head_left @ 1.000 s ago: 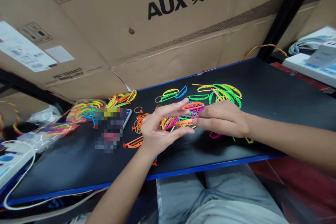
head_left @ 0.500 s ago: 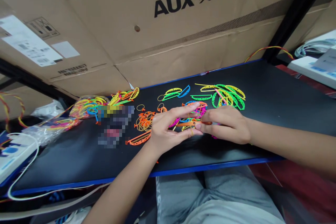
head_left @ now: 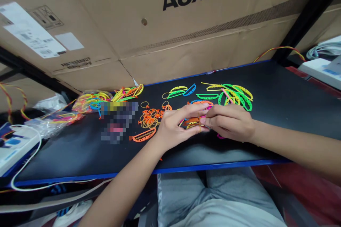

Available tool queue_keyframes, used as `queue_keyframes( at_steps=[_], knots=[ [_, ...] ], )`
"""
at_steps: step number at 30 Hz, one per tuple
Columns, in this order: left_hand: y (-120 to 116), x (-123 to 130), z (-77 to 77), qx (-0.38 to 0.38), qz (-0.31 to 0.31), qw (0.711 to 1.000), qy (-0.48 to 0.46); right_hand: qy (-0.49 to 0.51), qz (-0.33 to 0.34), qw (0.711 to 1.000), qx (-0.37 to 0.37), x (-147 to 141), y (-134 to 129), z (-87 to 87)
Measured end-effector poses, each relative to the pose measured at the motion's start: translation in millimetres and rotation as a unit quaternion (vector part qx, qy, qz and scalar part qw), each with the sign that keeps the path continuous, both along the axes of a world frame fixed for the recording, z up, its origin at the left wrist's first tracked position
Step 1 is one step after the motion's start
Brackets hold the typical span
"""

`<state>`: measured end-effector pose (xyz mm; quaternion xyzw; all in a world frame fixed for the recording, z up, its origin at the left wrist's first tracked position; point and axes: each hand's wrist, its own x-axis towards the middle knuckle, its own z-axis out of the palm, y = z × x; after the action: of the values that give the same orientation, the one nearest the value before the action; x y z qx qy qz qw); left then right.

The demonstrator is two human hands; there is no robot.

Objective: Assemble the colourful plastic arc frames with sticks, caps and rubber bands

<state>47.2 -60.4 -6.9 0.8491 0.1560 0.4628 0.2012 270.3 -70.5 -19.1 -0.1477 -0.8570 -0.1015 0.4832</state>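
My left hand (head_left: 177,124) has a rubber band (head_left: 200,125) stretched between its spread thumb and fingers. My right hand (head_left: 230,122) is closed, pinching the band and the end of an orange plastic piece (head_left: 192,122) between my hands. Colourful curved pieces lie beneath and behind both hands, partly hidden. Left of my left hand are a pile of rubber bands with orange tips (head_left: 150,117) and an orange curved piece (head_left: 145,136). Green and yellow curved pieces (head_left: 236,95) lie behind my right hand.
Plastic bags of colourful pieces (head_left: 92,101) sit at the table's left. A large cardboard box (head_left: 119,17) stands along the back. The black table (head_left: 80,152) has a blue front edge. White power strips lie at both sides; a white cable hangs at left.
The view has shifted slightly. My right hand has drawn nearer to my left, its fingers now more curled around the band, and the orange piece between my hands is more covered.
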Motion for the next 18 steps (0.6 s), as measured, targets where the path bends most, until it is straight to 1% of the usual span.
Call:
queue_keyframes(
  at_steps=[4,10,13,18],
  knots=[
    [0.5,0.3,-2.3,-0.011,0.009,1.0,0.013,0.014,-0.012,0.999,-0.031,-0.1,0.4,-2.4],
    [1.4,-0.7,-4.9,-0.041,0.025,0.998,0.026,0.027,-0.005,0.996,-0.089,-1.3,0.5,-1.9],
    [1.8,-0.4,-3.8,-0.061,0.02,0.998,0.013,0.044,0.004,0.995,-0.092,-3.1,2.6,-2.3],
    [2.5,0.4,-0.8,-0.04,0.026,0.999,0.002,0.059,0.01,0.994,-0.092,-3.2,4.1,-2.2]
  ],
)
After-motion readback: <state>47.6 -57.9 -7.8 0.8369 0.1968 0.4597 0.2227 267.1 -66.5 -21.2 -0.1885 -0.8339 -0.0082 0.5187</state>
